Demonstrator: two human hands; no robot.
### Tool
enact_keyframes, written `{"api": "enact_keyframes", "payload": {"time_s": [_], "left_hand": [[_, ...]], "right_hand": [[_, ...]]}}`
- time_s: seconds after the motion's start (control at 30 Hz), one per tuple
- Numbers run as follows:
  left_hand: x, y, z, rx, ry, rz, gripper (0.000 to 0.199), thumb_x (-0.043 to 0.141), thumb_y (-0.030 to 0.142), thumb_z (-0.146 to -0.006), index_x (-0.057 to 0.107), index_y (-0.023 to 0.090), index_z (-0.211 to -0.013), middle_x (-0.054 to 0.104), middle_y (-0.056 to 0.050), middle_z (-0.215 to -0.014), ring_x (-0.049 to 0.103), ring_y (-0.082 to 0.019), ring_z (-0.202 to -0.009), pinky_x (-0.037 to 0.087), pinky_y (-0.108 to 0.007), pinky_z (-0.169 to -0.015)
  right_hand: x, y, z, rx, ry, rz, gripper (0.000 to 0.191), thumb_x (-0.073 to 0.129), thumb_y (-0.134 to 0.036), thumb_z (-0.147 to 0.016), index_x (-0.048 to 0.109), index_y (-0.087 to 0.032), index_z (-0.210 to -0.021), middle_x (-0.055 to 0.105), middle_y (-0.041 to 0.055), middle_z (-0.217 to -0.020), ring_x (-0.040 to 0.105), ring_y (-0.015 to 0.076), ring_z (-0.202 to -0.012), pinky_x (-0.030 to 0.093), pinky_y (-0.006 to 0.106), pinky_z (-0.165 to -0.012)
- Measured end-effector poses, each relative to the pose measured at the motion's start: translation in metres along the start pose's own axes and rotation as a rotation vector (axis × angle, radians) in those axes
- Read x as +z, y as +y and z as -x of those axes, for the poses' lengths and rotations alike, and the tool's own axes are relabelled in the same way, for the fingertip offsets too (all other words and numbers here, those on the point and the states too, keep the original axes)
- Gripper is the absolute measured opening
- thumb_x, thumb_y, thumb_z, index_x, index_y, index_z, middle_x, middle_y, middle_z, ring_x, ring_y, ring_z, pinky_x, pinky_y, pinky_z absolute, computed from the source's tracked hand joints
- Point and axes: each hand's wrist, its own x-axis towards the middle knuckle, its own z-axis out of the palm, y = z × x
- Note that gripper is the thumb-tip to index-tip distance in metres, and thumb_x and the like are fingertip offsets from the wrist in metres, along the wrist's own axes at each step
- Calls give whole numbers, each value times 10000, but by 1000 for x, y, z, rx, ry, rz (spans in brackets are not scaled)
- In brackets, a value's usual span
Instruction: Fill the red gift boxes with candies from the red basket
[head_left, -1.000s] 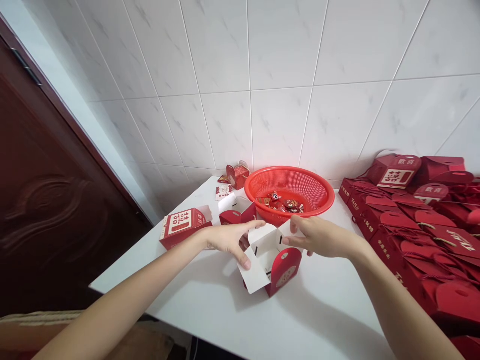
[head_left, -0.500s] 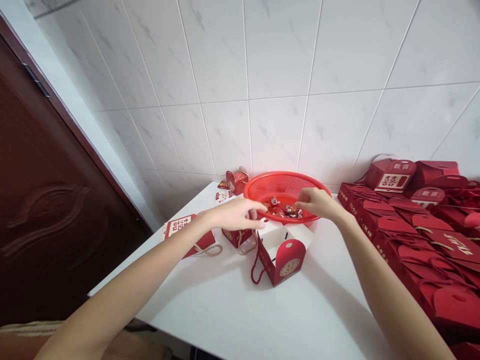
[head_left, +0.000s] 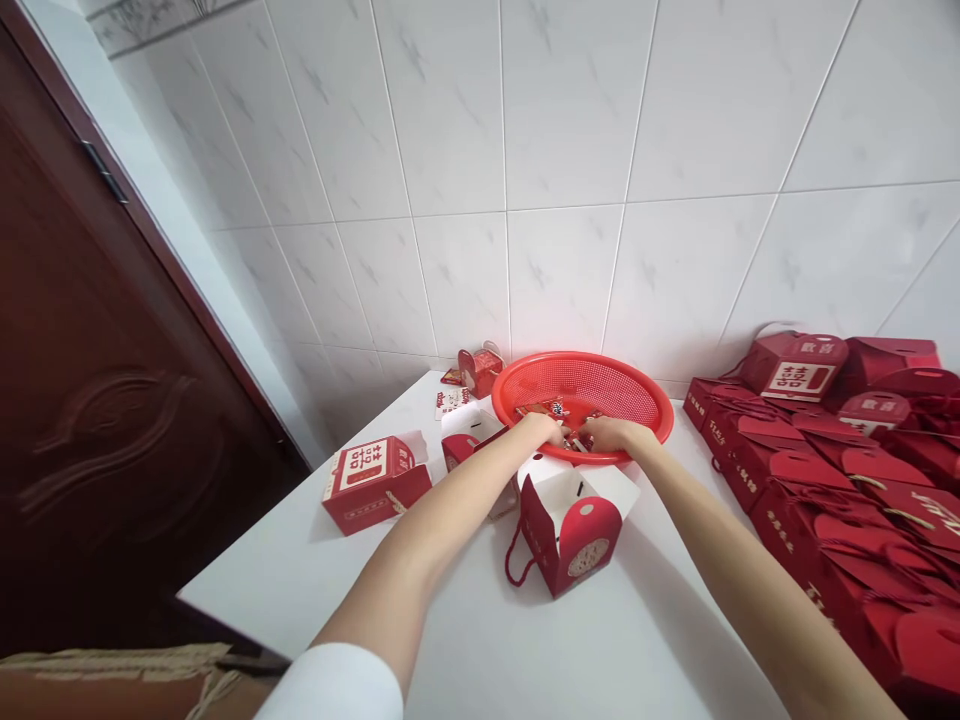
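Both hands reach into a red plastic strainer basket with small wrapped candies at its bottom. My left hand is over the near left part, its fingers curled down among the wrappers. Close beside it, my right hand has its fingers bunched at the candies near the front rim. The fingertips of both are partly hidden, so what they grip does not show. Just in front of the basket stands an open red gift box with a white inside and a dark red cord handle. Another open red box is partly behind my left forearm.
On the left of the white table lies a red box with a white label. A small red box and a printed packet are by the tiled wall. Many red gift boxes are packed along the right. A brown door is at left.
Both hands have gone down into the basket and closer together, the left moving right from over the rim. The view has shifted slightly, showing more of the left box.
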Motion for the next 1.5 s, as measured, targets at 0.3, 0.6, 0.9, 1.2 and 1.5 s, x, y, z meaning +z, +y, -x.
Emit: {"api": "enact_keyframes", "payload": {"time_s": [0.3, 0.6, 0.9, 1.2, 1.5], "left_hand": [[12, -16, 13, 26, 61, 3, 426, 737, 117, -627, 750, 248, -1033, 730, -103, -1114, 683, -332, -1019, 533, -371, -843], [20, -14, 22, 55, 475, 209, 467, 586, -7, -706, 698, 229, -1093, 738, -104, -1126, 662, -316, -1116, 508, -383, -912], [21, -16, 23, 226, 795, 674, 251, 620, 24, -735, 630, 199, -914, 704, -28, -998, 667, -183, -937, 489, -298, -899], [18, -15, 23, 257, 638, 1084, 114, 644, 184, -765, 543, 192, -817, 550, 66, -711, 467, -54, -472, 399, -203, -535], [11, -14, 27, 184, 658, 1312, 277, 664, 215, -756, 687, 157, -1025, 686, -22, -866, 623, -126, -680, 497, -240, -666]], "right_hand": [[11, 9, 0, -102, 411, -484, 118, 651, -121, -661, 579, -206, -697, 656, 3, -692, 614, 167, -662, 410, 254, -562], [15, 19, -3, 7, 800, -918, 118, 679, -261, -697, 609, -215, -781, 635, 2, -644, 627, 190, -635, 484, 290, -576], [15, 18, 3, -152, 748, -1321, 267, 773, -340, -652, 616, -209, -824, 654, 5, -624, 633, 182, -562, 493, 279, -492], [9, 24, 4, -327, 644, -1763, 310, 872, -271, -519, 674, -189, -743, 742, 40, -866, 670, 166, -681, 583, 291, -594], [6, 21, 7, -468, 571, -1812, 319, 877, -288, -573, 688, -205, -816, 710, 10, -791, 663, 172, -715, 575, 324, -678]]}}
